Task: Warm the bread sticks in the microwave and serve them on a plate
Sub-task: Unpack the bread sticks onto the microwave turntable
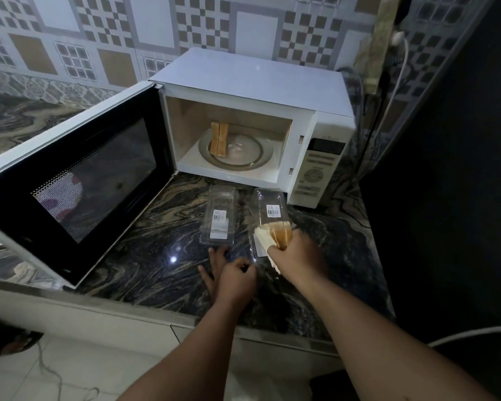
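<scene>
The right hand (pixel 294 253) holds a bundle of pale, brown-crusted bread sticks (pixel 275 234), its fingers curled around their near end. The sticks point away from the person, toward the open white microwave (pixel 252 82), so their long axis already lies along the way to the cavity. This hand is the nearer one to the opening, which lies forward and a little to the left of it.

2 more bread sticks (pixel 219 138) already lie side by side on the round glass turntable (pixel 261 162), at its left part; the right part is free. The clear plastic bag (pixel 269 204) lies under the held sticks, and an empty clear plastic tray (pixel 219 215) is just beside it.

The left hand (pixel 235 277) rests on the dark marbled stone counter (pixel 145 256) with curled fingers; I cannot tell if they pinch the bag edge.

The black-framed microwave door (pixel 78 180) stands wide open at the left, a patterned tile wall (pixel 99 39) is behind. No plate is visible.
</scene>
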